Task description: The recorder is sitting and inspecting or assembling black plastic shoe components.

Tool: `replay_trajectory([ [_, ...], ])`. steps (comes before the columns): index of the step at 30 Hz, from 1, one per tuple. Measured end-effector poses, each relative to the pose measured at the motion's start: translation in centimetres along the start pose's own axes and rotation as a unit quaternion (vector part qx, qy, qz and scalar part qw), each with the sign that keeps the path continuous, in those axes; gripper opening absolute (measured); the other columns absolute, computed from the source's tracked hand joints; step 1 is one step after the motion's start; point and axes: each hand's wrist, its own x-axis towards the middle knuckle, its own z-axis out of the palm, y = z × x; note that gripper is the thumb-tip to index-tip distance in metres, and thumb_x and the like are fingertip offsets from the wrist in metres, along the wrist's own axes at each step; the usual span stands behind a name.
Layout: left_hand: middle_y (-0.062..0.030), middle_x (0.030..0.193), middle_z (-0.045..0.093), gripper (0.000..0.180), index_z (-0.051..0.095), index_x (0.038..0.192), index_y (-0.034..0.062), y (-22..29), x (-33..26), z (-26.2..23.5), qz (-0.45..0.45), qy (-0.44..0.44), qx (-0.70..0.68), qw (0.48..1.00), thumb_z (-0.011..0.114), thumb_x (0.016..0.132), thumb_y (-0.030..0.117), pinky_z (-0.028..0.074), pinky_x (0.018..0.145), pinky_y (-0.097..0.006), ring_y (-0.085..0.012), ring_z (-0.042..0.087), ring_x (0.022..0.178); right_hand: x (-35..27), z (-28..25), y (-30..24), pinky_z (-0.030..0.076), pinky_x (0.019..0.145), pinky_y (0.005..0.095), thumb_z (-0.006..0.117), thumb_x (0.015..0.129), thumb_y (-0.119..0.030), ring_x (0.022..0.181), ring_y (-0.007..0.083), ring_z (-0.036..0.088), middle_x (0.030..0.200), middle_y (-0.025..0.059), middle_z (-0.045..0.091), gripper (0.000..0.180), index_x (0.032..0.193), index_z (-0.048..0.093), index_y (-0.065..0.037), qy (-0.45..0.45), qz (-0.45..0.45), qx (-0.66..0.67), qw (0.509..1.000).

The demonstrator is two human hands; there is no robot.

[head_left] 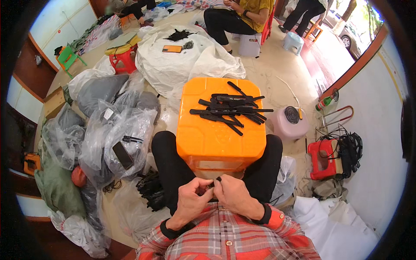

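Note:
My left hand point(194, 198) and my right hand point(235, 197) meet in front of my chest, just short of an orange plastic stool point(190, 143) between my knees. The thumbs and forefingers of both hands are pinched together around a small black piece point(219, 178). Only a bit of it shows at the fingertips; most is hidden by the fingers, so its kind cannot be made out. On the stool top lies a loose pile of narrow black straps point(232, 104), crossing one another, some with ends over the right edge.
Clear plastic bags point(97, 134) with dark contents crowd the left, a black phone point(123, 155) on top. Ahead lies a white sheet point(151, 65) with an orange phone point(172, 49). At right are a pinkish container point(291, 123) and a red stool point(323, 158). Other people sit farther off.

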Motion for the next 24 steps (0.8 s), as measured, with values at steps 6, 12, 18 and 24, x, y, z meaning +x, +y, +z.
replay_trajectory([
  [6,-0.0044,0.068,0.061,0.018,0.060,0.091,-0.0027,-0.9,-0.1,0.3,-0.009,0.030,-0.052,0.998,0.066,0.076,0.005,0.046,0.054,-0.019,-0.0056,0.056,0.060,-0.2,0.3,-0.3,0.045,0.053,0.0408,0.050,0.083,-0.018,0.063,0.0340,0.056,0.070,0.0170,0.054,0.018,0.078,0.052,-0.001,-0.001,0.021,0.046,0.999],
  [12,-0.0045,0.068,0.061,0.018,0.061,0.091,-0.0023,-0.8,-0.2,0.3,0.001,0.030,-0.024,0.999,0.066,0.075,0.006,0.046,0.053,-0.020,-0.0060,0.056,0.059,-0.1,0.5,0.6,0.045,0.053,0.0406,0.054,0.080,-0.016,0.062,0.0333,0.055,0.070,0.0150,0.054,0.016,0.077,0.052,-0.001,-0.047,0.005,0.049,0.998],
  [18,-0.0065,0.067,0.061,0.018,0.061,0.088,-0.0023,0.3,0.0,0.0,0.017,0.027,0.023,0.999,0.067,0.074,0.006,0.046,0.052,-0.021,-0.0075,0.057,0.058,-0.4,1.2,0.4,0.046,0.058,0.0381,0.056,0.075,-0.011,0.066,0.0304,0.055,0.070,0.0139,0.054,0.010,0.075,0.052,-0.002,0.056,-0.044,-0.013,0.997],
  [24,-0.0077,0.066,0.061,0.017,0.060,0.088,-0.0027,1.0,0.2,-0.3,-0.005,-0.010,0.047,0.999,0.066,0.074,0.006,0.047,0.052,-0.022,-0.0091,0.059,0.058,-0.1,0.5,0.2,0.045,0.059,0.0395,0.057,0.076,-0.011,0.067,0.0332,0.055,0.072,0.0161,0.054,0.012,0.078,0.051,-0.001,0.031,-0.024,0.008,0.999],
])
